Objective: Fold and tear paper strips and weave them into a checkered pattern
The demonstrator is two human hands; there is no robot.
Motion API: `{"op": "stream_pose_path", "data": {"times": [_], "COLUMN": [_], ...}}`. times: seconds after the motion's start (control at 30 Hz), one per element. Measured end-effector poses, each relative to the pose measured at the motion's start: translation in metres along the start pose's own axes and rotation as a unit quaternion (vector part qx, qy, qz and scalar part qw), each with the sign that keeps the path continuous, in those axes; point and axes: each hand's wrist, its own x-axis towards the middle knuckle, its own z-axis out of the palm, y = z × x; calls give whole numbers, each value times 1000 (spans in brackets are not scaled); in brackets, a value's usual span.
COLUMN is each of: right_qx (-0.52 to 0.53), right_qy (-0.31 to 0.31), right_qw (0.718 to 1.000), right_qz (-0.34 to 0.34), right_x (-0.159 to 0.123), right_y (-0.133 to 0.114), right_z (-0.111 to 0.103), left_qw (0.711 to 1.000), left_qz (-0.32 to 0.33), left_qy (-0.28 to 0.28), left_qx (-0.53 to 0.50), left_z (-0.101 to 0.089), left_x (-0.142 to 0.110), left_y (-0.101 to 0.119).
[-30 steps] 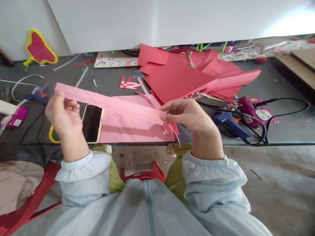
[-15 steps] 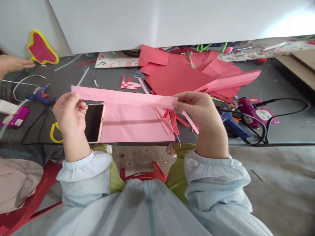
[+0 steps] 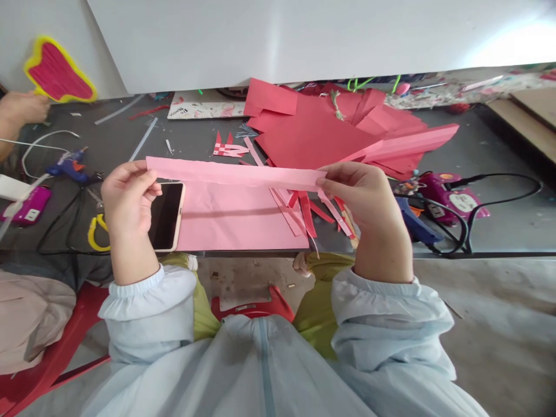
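A long pink paper strip [image 3: 234, 173] is stretched level between my two hands, above the table. My left hand [image 3: 130, 200] pinches its left end between thumb and fingers. At the other end, my right hand [image 3: 354, 188] grips the strip with thumb and fingertips. Below it lies a larger pink paper sheet [image 3: 234, 226], with a phone [image 3: 168, 215] on its left side, partly behind my left hand. Narrow red and pink paper strips [image 3: 308, 211] lie loose over the sheet's right part. A small woven paper piece [image 3: 228, 146] rests just beyond the strip.
A pile of red paper [image 3: 317, 136] spreads behind. Blue glue guns stand left [image 3: 69, 166] and right [image 3: 419, 223], with cables and purple boxes near them. Yellow-handled scissors [image 3: 98, 234] lie left. Another person's hand [image 3: 26, 110] holds a yellow-edged pink shape [image 3: 61, 69].
Both my hands and the strip have shifted to the right, the strip's left end more clearly. The other person's hand has raised the yellow-edged shape and moved it left.
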Motion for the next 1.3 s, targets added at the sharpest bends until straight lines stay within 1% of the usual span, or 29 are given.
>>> {"op": "stream_pose_path", "data": {"times": [0.17, 0.3, 0.4, 0.47, 0.57, 0.63, 0.67, 0.73, 0.8, 0.87, 0.9, 0.93, 1.0, 1.07, 1.13, 1.23, 1.3], "right_qx": [-18, -28, -22, -38, -93, -140, -170, -238, -294, -323, -333, -344, -371, -392, -403, -419, -415], "right_qy": [3, 1, 4, 13, 30, 30, 29, 30, 35, 38, 35, 31, 21, 18, 30, 49, 61], "right_qw": [1000, 999, 1000, 999, 993, 984, 974, 944, 905, 872, 862, 857, 856, 854, 833, 787, 766], "right_qz": [-5, -16, -19, -23, -58, -109, -144, -227, -306, -364, -380, -383, -359, -342, -378, -450, -488], "right_x": [-4, -6, -8, -10, -15, -19, -21, -25, -27, -28, -29, -30, -33, -35, -37, -36, -33], "right_y": [1, 4, 7, 9, 11, 13, 14, 17, 21, 25, 26, 28, 30, 32, 35, 40, 43], "right_z": [-2, -7, -12, -16, -22, -27, -29, -33, -37, -41, -43, -45, -49, -52, -55, -56, -57], "left_qw": [1000, 999, 994, 987, 969, 953, 942, 916, 880, 838, 820, 800, 749, 698, 664, 629, 600], "left_qz": [-16, -6, 9, 18, 37, 71, 94, 149, 210, 286, 315, 330, 374, 438, 478, 514, 538], "left_qy": [-14, -22, -51, -75, -113, -141, -156, -196, -227, -259, -264, -270, -297, -295, -308, -314, -312], "left_qx": [10, 47, 97, 141, 215, 259, 281, 316, 361, 385, 398, 422, 460, 484, 485, 492, 503], "left_z": [-2, -2, -5, -9, -15, -20, -22, -26, -30, -35, -38, -41, -46, -50, -52, -53, -52], "left_x": [-2, -3, -4, -5, -7, -11, -13, -18, -25, -32, -36, -40, -47, -54, -58, -61, -62], "left_y": [-1, -3, -4, -6, -7, -7, -7, -7, -7, -9, -11, -12, -16, -18, -20, -20, -19]}}
